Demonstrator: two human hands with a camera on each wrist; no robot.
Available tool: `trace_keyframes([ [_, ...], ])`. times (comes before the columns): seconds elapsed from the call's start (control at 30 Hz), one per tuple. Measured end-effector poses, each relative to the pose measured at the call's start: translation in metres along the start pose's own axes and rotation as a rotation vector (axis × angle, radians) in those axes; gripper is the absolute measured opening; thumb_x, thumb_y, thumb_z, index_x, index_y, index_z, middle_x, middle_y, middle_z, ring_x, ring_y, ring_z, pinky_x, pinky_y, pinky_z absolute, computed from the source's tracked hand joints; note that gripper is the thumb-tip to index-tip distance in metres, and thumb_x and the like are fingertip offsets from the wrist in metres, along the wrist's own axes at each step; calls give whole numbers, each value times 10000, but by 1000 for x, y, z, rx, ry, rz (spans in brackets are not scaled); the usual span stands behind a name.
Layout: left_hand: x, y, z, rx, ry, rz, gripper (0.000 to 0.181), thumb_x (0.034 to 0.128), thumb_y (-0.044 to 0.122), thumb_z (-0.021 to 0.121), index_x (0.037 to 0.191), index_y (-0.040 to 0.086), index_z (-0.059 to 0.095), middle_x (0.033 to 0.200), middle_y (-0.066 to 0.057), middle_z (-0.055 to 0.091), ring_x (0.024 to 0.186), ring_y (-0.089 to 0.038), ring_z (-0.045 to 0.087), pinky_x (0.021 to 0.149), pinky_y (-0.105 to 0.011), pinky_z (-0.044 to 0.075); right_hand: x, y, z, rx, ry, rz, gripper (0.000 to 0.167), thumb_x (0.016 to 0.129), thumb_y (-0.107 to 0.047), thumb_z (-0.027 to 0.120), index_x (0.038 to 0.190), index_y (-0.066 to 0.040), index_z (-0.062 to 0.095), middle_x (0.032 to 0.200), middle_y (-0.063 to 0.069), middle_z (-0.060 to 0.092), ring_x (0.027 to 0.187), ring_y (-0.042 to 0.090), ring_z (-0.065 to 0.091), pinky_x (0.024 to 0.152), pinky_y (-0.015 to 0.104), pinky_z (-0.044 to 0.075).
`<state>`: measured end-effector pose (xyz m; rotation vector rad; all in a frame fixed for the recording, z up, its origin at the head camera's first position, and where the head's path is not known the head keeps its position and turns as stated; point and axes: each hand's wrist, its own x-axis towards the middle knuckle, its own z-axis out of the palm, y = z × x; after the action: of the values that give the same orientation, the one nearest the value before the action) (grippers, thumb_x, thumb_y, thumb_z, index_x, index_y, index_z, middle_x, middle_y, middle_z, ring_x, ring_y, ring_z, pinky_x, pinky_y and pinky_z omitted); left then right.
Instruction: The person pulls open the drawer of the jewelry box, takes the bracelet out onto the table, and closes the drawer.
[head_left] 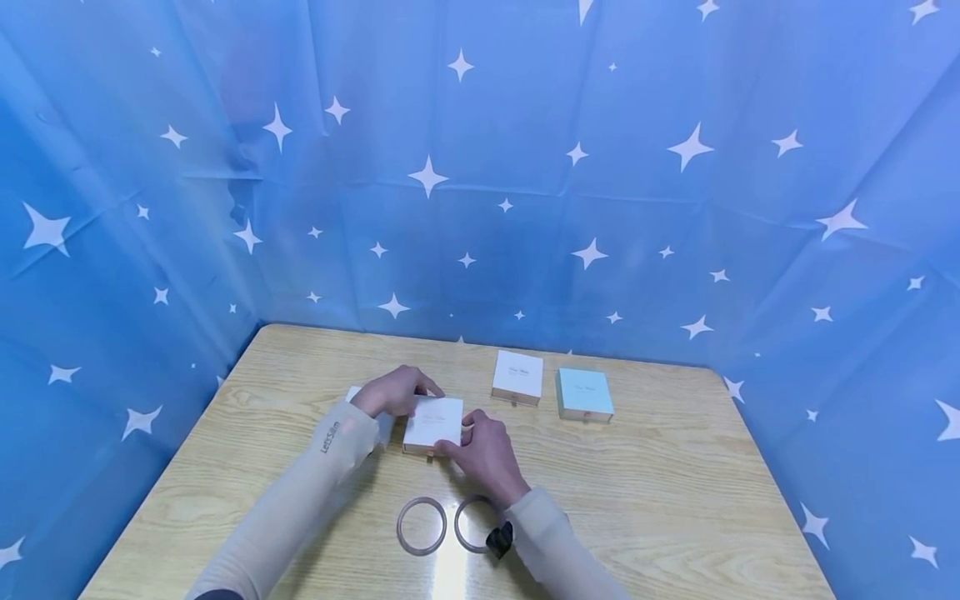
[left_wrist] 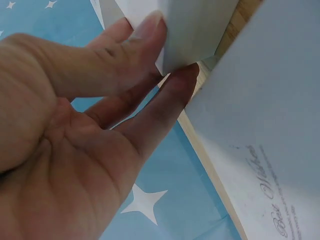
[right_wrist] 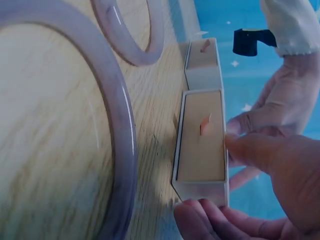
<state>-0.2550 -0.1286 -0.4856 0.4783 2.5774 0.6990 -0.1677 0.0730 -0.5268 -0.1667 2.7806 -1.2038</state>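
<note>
A white drawer-style gift box stands on the table between both hands. Its tan drawer front with a small ribbon tab shows in the right wrist view. My right hand grips the box, thumb on the top edge and fingers against its right side. At the far left corner, my left hand holds the same box between thumb and fingers. Beneath the left wrist sits a second white gift box, lettered "Best Wishes" and partly hidden by the arm in the head view.
Two pale lavender bangles lie side by side near the front; the right sleeve and black wrist device partly cover one. Another white gift box and a light teal one stand at the back. A starry blue curtain surrounds the table.
</note>
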Motion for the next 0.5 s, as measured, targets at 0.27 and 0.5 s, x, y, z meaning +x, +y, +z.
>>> trace_keyframes([
  [0.27, 3, 4, 0, 7, 7, 84, 557, 883, 39, 756, 1418, 94, 614, 1370, -189, 647, 1284, -340, 601, 1041, -457, 517, 4, 6, -11, -72, 38, -93, 537, 890, -427, 771, 1221, -21, 656, 1051, 94, 685, 879, 181, 615, 767, 352, 539],
  [0.5, 19, 14, 6, -79, 54, 140, 648, 938, 275, 739, 1504, 64, 504, 1456, -210, 576, 1326, -368, 565, 1085, -510, 481, 10, 13, -27, -163, 118, -147, 600, 896, -412, 773, 1316, -5, 639, 1358, 204, 633, 1243, 371, 612, 1023, 516, 526],
])
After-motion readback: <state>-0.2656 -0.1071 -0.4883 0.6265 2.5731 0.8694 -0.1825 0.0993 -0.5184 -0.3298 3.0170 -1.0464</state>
